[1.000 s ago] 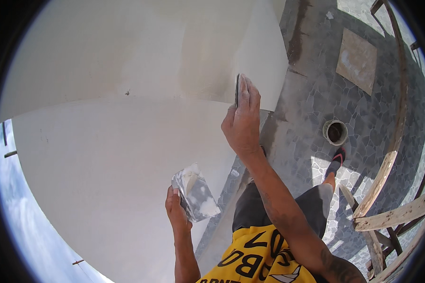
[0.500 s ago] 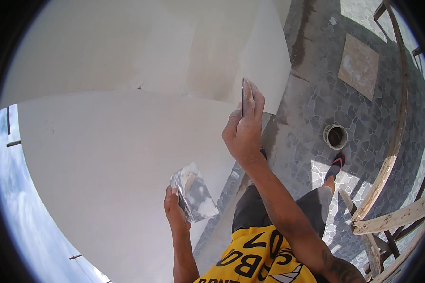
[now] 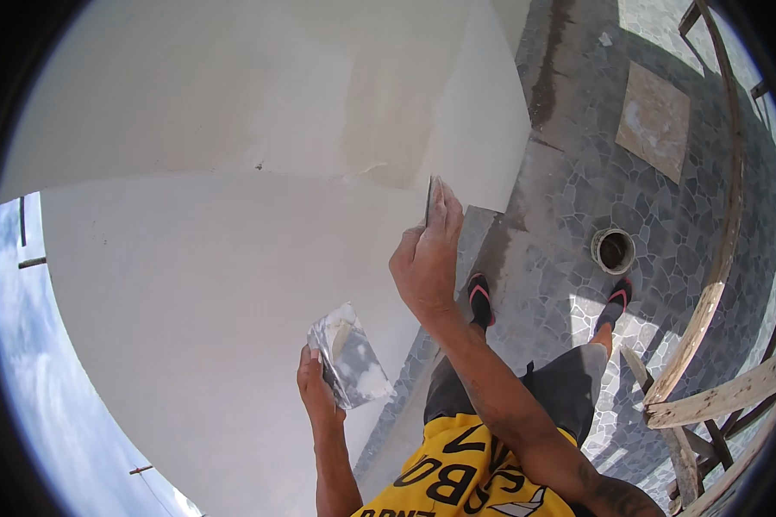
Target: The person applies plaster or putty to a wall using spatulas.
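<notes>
A: Head view. Right hand (image 3: 427,263) raised against the white wall (image 3: 190,284), fingers (image 3: 444,215) pressed together along a putty knife (image 3: 428,200); the blade stands edge-on to the camera, touching the wall just below the darker, cream-coloured patch (image 3: 362,86).

B: Left hand?

A: Left hand (image 3: 316,392) lower, near the wall, fingers wrapped under a metal hawk plate (image 3: 349,358). The plate is tilted, smeared with white filler, and sits well apart from the knife.

B: Wall surface?

A: Smooth white below; an uneven ridge line runs across it at about knife height, with a small dark speck (image 3: 259,165) left of the blade.

B: Ground?

A: Grey stone-pattern floor (image 3: 578,198) far below. A round bucket (image 3: 613,250) stands near the person's right foot; both feet in black sandals with pink straps (image 3: 480,297). A tan square board (image 3: 653,121) lies farther off. Wooden scaffold poles (image 3: 707,302) curve along the right edge. Yellow shirt (image 3: 457,474) at the bottom edge.
</notes>
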A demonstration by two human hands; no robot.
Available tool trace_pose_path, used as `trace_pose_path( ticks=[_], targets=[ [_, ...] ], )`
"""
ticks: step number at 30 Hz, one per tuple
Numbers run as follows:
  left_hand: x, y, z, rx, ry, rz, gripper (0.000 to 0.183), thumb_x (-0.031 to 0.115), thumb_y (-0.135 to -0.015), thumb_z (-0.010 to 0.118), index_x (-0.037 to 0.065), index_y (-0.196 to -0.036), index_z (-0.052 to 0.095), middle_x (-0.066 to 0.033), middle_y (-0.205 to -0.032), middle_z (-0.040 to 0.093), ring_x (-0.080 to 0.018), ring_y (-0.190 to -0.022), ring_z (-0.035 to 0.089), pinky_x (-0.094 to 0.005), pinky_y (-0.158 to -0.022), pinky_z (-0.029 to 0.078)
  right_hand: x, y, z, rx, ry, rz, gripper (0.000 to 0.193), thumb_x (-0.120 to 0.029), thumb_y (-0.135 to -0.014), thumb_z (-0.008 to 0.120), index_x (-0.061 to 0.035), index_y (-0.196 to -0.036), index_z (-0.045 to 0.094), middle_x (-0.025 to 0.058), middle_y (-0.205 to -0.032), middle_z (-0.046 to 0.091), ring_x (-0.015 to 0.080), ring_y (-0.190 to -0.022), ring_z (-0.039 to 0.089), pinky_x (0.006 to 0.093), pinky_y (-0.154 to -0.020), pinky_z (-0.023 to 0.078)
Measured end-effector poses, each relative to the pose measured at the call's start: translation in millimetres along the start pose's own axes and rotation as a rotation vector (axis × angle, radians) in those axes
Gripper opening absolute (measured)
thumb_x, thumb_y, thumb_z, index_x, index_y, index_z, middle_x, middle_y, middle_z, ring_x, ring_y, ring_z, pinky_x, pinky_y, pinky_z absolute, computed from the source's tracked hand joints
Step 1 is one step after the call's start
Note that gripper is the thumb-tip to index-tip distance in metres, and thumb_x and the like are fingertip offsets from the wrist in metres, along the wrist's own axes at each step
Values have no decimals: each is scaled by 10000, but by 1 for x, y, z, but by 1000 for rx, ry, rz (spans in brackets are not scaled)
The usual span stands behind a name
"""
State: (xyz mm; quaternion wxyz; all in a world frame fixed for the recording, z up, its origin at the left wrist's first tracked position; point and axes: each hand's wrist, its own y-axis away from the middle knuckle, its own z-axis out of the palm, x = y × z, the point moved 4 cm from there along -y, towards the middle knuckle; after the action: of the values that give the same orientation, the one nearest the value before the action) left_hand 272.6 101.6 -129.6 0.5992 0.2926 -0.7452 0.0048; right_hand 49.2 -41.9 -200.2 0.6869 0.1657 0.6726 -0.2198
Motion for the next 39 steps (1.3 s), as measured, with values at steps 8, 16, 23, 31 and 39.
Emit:
trace_pose_path(
  ticks=[8, 16, 23, 31, 39],
  targets=[
    [3, 6, 7, 38, 12, -18, 334, 158, -1091, 413, -22, -1331, 559, -103, -1178, 676, -147, -1008, 669, -279, -857, 558, -24, -27, 16, -174, 52, 27, 555, 53, -880, 492, 142, -1426, 447, 271, -1315, 521, 423, -1202, 523, 460, -1032, 484],
    [8, 8, 15, 7, 64, -1, 324, 164, -1095, 415, -24, -1311, 568, -106, -1171, 677, -150, -1017, 666, -291, -875, 558, -13, -65, -40, -148, -180, -185, 548, 86, -898, 475, -2, -1436, 527, 191, -1346, 586, 376, -1220, 593, 440, -1022, 503],
    [5, 11, 12, 13, 65, -39, 311, 161, -1095, 413, -18, -1288, 579, -99, -1155, 676, -147, -1002, 663, -293, -871, 559, 64, -126, 2, -52, 46, -200, 579, 93, -884, 468, 12, -1456, 502, 192, -1398, 556, 367, -1258, 561, 410, -1090, 461],
    [14, 9, 25, -1, 68, -4, 321, 173, -1102, 406, -10, -1304, 577, -103, -1169, 676, -148, -1005, 664, -289, -876, 558, 33, -41, -18, -159, 70, -490, 694, 143, -791, 521, 17, -1472, 481, 196, -1433, 523, 403, -1275, 536, 470, -1076, 455],
    [16, 10, 25, 22, 76, -18, 319, 168, -1103, 401, -13, -1298, 577, -101, -1145, 683, -148, -976, 673, -288, -853, 568, 29, -143, -2, -200, 69, 226, 451, -17, -940, 474, 101, -1374, 508, 220, -1302, 551, 394, -1138, 579, 445, -946, 523]
  ],
)
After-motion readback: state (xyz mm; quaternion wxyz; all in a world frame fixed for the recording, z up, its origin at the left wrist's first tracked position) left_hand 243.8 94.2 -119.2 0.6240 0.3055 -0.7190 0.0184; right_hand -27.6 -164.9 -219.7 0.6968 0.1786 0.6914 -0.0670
